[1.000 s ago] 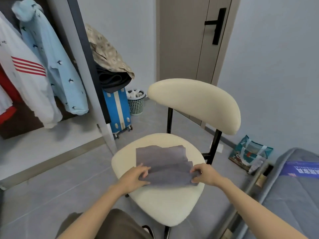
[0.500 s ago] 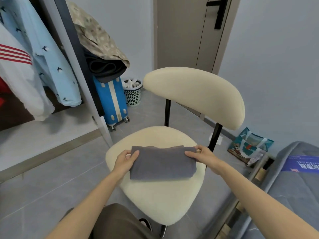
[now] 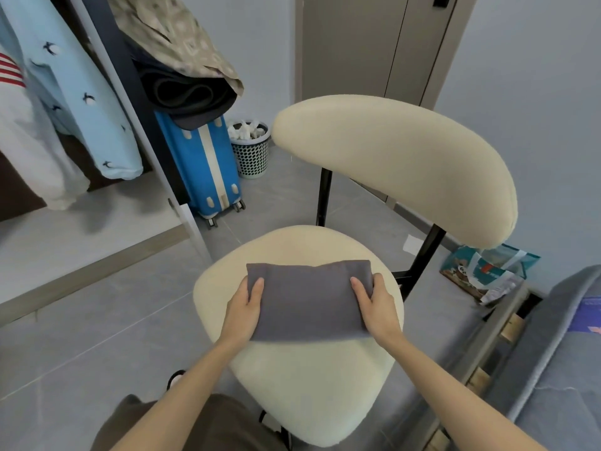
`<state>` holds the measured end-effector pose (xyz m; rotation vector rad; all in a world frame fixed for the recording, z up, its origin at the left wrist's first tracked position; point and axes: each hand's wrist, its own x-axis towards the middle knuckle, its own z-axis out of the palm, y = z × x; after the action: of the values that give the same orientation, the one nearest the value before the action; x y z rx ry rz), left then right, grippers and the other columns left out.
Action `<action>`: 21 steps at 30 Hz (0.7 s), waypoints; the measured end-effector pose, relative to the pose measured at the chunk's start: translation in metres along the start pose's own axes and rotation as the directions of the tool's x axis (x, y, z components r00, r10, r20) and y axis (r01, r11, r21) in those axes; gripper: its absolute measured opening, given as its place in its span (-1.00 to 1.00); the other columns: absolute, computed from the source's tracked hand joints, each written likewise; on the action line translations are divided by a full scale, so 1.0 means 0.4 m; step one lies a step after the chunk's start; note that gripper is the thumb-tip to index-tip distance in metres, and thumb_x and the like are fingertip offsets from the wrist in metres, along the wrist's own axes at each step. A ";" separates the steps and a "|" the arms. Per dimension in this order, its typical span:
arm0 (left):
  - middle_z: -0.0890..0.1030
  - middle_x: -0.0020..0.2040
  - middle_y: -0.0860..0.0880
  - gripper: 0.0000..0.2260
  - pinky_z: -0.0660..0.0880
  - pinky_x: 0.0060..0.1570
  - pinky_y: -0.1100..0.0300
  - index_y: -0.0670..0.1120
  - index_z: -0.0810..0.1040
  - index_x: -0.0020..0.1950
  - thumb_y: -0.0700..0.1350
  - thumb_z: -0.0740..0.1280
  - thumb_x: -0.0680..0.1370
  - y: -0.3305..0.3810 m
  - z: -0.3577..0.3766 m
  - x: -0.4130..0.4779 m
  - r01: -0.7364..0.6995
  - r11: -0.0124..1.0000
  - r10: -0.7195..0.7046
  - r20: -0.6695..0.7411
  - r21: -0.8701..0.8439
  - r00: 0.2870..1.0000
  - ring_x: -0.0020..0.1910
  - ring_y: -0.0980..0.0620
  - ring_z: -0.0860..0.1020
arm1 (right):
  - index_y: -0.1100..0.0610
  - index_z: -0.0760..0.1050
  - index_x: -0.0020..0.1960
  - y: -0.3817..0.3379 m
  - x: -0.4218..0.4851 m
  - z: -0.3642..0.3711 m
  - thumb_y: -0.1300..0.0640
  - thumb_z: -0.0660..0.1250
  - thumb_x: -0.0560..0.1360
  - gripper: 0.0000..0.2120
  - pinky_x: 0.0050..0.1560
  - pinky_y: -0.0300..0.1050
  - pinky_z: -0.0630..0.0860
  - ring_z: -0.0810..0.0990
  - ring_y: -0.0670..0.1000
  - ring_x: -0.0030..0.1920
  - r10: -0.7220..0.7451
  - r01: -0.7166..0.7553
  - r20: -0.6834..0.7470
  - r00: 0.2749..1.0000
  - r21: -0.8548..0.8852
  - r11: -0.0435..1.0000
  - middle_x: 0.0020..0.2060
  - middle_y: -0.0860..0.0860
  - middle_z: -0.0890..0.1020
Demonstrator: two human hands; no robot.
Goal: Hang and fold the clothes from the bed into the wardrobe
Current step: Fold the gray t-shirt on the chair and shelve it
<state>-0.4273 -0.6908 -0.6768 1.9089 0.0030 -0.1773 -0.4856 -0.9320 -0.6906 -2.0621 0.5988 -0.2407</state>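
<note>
Head view: folded cloth (image 3: 309, 299) lies between left hand (image 3: 244, 313) and right hand (image 3: 378, 308), grips clamping its ends.

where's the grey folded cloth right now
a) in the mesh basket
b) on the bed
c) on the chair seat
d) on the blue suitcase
C: the cloth lies folded on the cream seat, with the left hand and the right hand each holding one end of it, thumbs on top.
</note>
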 end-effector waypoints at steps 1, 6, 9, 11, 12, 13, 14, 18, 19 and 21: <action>0.57 -0.10 0.38 -0.85 0.34 -0.19 0.58 0.29 0.45 0.06 0.07 0.11 0.65 0.007 0.004 0.013 -0.004 1.000 0.005 -0.019 0.019 1.000 -0.09 0.44 0.52 | 0.01 0.21 -0.21 -0.007 0.009 0.005 -0.18 0.17 0.59 -0.66 -0.47 -0.25 0.28 0.47 -0.12 -0.43 -0.013 0.012 -0.033 0.999 -0.025 1.000 -0.42 -0.05 0.47; 0.57 0.07 0.02 -0.64 0.38 0.15 0.08 -0.02 0.50 0.12 0.13 -0.01 0.66 -0.015 0.013 0.078 0.178 0.975 -0.180 -0.001 0.135 0.984 0.12 -0.04 0.51 | 0.13 0.23 -0.16 0.009 0.041 0.031 -0.15 0.16 0.60 -0.63 -0.31 -0.08 0.33 0.45 0.08 -0.31 0.128 -0.128 0.032 0.991 0.008 0.992 -0.35 0.04 0.47; 0.59 0.10 0.08 -0.66 0.43 0.21 0.06 0.01 0.50 0.20 0.19 0.11 0.62 -0.045 0.011 0.075 0.260 0.964 -0.265 0.110 0.057 0.958 0.13 0.01 0.55 | 0.15 0.25 -0.12 0.031 0.039 0.041 -0.15 0.15 0.60 -0.63 -0.25 -0.03 0.37 0.47 0.10 -0.27 0.167 -0.169 0.047 0.985 0.037 0.985 -0.31 0.05 0.49; 0.60 0.02 0.15 -0.77 0.46 0.04 0.14 0.05 0.49 0.16 0.13 0.17 0.62 -0.058 0.013 0.067 0.151 0.981 -0.161 0.086 0.120 0.983 0.07 0.04 0.57 | 0.12 0.27 -0.12 0.027 0.040 0.047 -0.17 0.15 0.60 -0.65 -0.25 -0.04 0.38 0.50 0.10 -0.25 0.142 -0.144 0.030 0.989 0.067 0.987 -0.31 0.04 0.52; 0.59 -0.04 0.15 -0.82 0.44 -0.06 0.16 0.05 0.46 0.09 0.09 0.14 0.64 -0.062 0.013 0.064 0.076 0.980 -0.086 0.049 0.183 0.995 0.02 0.03 0.58 | 0.10 0.28 -0.13 0.020 0.043 0.049 -0.17 0.16 0.59 -0.66 -0.25 -0.05 0.39 0.51 0.09 -0.25 0.131 -0.132 0.017 0.991 0.082 0.988 -0.31 0.03 0.53; 0.59 -0.11 0.11 -0.83 0.41 -0.14 0.14 0.03 0.43 0.03 0.07 0.11 0.65 -0.065 0.014 0.060 0.016 0.970 -0.019 0.011 0.242 1.000 -0.04 -0.01 0.58 | 0.08 0.30 -0.13 0.013 0.048 0.052 -0.19 0.16 0.59 -0.66 -0.26 -0.06 0.39 0.52 0.08 -0.25 0.123 -0.123 0.000 0.992 0.096 0.988 -0.31 0.02 0.54; 0.59 -0.14 0.05 -0.81 0.39 -0.18 0.10 -0.01 0.39 -0.01 0.06 0.08 0.66 -0.065 0.017 0.058 -0.016 0.959 0.024 -0.025 0.283 0.999 -0.08 -0.07 0.57 | 0.06 0.31 -0.13 0.005 0.053 0.054 -0.20 0.16 0.58 -0.67 -0.26 -0.06 0.40 0.53 0.07 -0.24 0.119 -0.117 -0.016 0.993 0.102 0.988 -0.32 0.01 0.55; 0.59 -0.02 -0.15 -0.72 0.42 -0.12 0.03 -0.09 0.35 0.16 0.08 0.01 0.67 -0.064 0.039 0.058 0.087 0.881 -0.064 -0.065 0.464 0.996 -0.04 -0.21 0.54 | 0.03 0.34 -0.03 0.006 0.062 0.059 -0.21 0.14 0.58 -0.70 -0.25 -0.06 0.40 0.55 0.06 -0.19 0.195 -0.195 0.001 0.981 -0.024 0.981 -0.26 -0.04 0.58; 0.59 -0.01 -0.16 -0.69 0.41 -0.14 0.04 -0.10 0.35 0.17 0.09 -0.01 0.67 -0.066 0.042 0.058 0.120 0.832 -0.096 -0.073 0.542 0.993 -0.03 -0.20 0.54 | 0.04 0.33 0.01 0.010 0.059 0.061 -0.21 0.14 0.58 -0.70 -0.24 -0.06 0.40 0.55 0.07 -0.18 0.224 -0.224 0.004 0.975 -0.071 0.972 -0.22 -0.05 0.58; 0.60 -0.05 -0.14 -0.70 0.45 -0.14 0.04 -0.12 0.33 0.10 0.09 0.00 0.66 -0.063 0.041 0.055 0.179 0.751 -0.125 -0.129 0.635 0.984 -0.05 -0.19 0.56 | 0.05 0.32 0.11 0.012 0.051 0.066 -0.15 0.15 0.59 -0.72 -0.18 -0.04 0.42 0.56 0.08 -0.13 0.208 -0.213 -0.048 0.977 -0.144 0.966 -0.11 -0.02 0.60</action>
<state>-0.4097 -0.6997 -0.7087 2.6166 0.1743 -0.2340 -0.4591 -0.9249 -0.7101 -2.1198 0.8725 -0.1073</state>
